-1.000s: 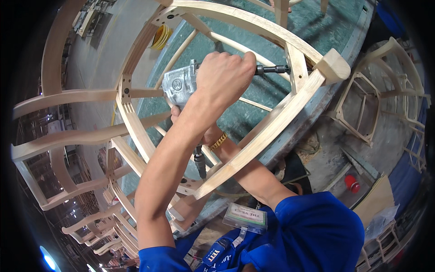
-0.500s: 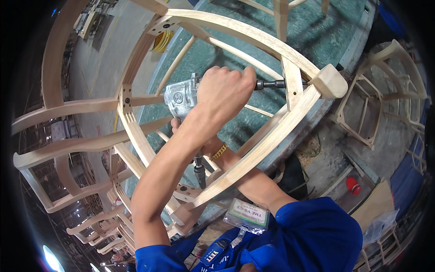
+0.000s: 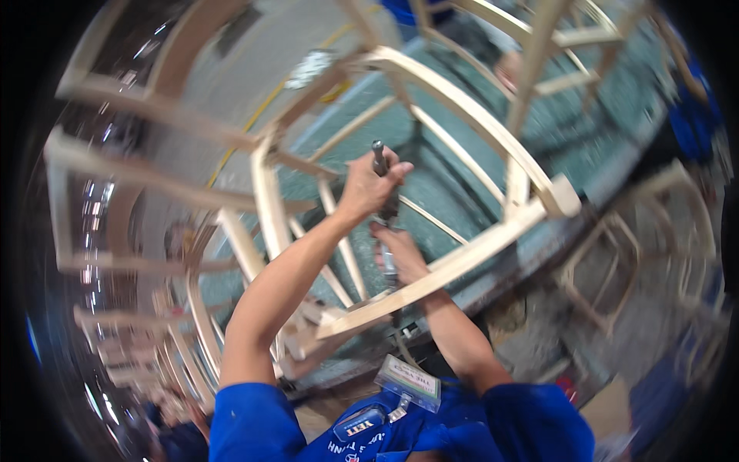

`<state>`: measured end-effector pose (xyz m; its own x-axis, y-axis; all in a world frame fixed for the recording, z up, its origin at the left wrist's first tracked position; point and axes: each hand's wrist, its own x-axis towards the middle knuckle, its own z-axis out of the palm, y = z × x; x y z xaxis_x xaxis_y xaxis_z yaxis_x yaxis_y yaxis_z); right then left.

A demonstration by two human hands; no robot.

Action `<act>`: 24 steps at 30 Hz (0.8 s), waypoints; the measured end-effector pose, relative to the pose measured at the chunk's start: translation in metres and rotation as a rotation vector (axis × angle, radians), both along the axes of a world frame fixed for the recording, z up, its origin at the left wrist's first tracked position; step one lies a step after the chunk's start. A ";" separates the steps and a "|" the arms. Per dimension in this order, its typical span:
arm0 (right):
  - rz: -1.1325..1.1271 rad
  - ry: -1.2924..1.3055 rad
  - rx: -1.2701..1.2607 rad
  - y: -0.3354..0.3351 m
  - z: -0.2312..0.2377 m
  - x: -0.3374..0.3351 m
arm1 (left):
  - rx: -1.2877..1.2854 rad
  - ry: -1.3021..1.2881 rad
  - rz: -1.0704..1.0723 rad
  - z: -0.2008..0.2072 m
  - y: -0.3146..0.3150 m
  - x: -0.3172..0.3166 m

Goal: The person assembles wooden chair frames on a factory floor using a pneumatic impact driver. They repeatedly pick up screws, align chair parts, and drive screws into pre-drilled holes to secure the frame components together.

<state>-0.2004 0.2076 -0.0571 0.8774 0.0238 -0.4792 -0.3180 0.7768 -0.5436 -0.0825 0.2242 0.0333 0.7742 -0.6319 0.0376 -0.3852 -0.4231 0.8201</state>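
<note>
A bare wooden chair frame [image 3: 431,289] lies on a worn green tabletop, its curved rails around my hands. Inside its opening I hold a silver and dark power driver [image 3: 378,156], its nose pointing away from me. My left hand [image 3: 363,189] is closed around the front part near the nose, thumb and fingers on either side. Nearer to me, my right hand [image 3: 400,250] is closed on the body or handle. Motion blur and my fingers hide much of the tool. Its tip appears apart from the rails.
Several blurred wooden frames stand to the left, and another chair frame [image 3: 604,266] stands on the floor at right. A further frame [image 3: 539,46] is on the table's far side, with another person's hand [image 3: 508,71] beside it. Someone's blue clothing [image 3: 697,115] shows at far right.
The driver has come away from the frame's right corner and turned to point away from me. My left hand has shifted to its front; my right hand now shows below it. The view has shifted.
</note>
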 end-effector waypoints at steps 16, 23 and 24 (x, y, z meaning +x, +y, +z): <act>0.174 0.203 -1.573 -0.073 -0.023 -0.192 | 0.222 -0.279 0.851 0.092 0.362 -0.215; 0.404 0.310 -1.429 -0.017 -0.038 -0.304 | 0.636 -0.146 1.027 0.038 0.585 -0.073; 0.392 0.236 -1.374 -0.020 -0.067 -0.325 | 0.570 0.029 0.952 0.032 0.596 -0.046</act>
